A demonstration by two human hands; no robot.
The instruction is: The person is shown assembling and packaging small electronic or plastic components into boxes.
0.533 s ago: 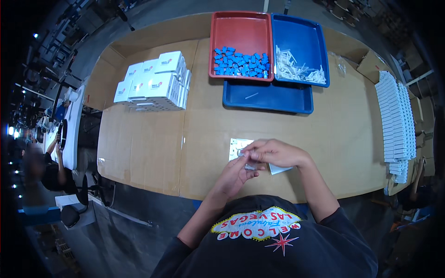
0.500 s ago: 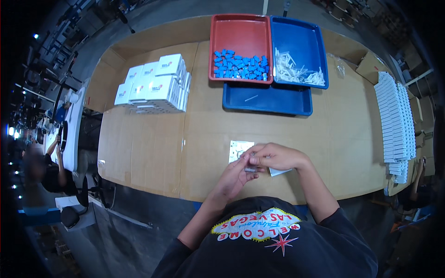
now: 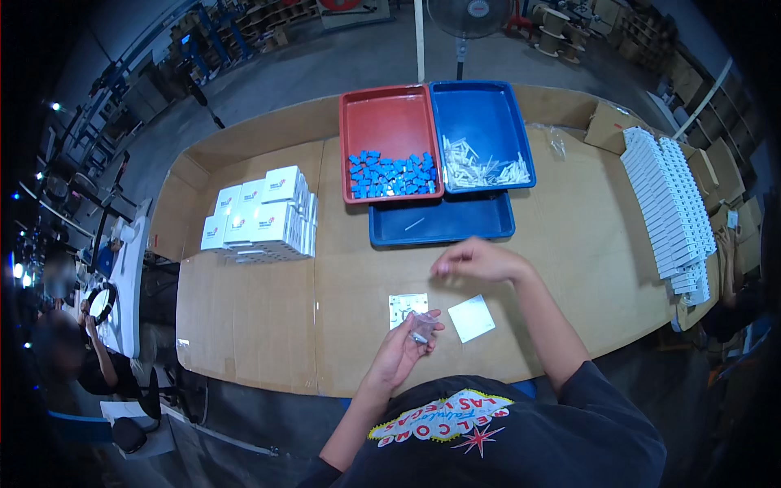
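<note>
My left hand [image 3: 395, 351], palm up near the front of the table, holds a small clear plastic bag [image 3: 425, 325] with a light-coloured piece in it. Just beyond it lies a white square plate [image 3: 399, 306] with small shapes on its face, its near corner partly covered by the hand and bag. My right hand [image 3: 482, 262] is raised over the table in front of the lower blue tray [image 3: 480, 224]. Its fingers look bent and blurred, and whether anything is in them does not show. Below it lies a plain white square plate [image 3: 472, 319].
At the back stand a red tray [image 3: 386, 122] of small blue parts and a blue tray [image 3: 480, 122] of white plastic pieces. Stacked white boxes [image 3: 272, 221] sit at left. Rows of white pieces [image 3: 671, 215] line the right edge. Other people work at both sides.
My hands have come apart: the right moved up and away, while the left keeps the small bag. The plain white plate is now uncovered. The view has tilted up.
</note>
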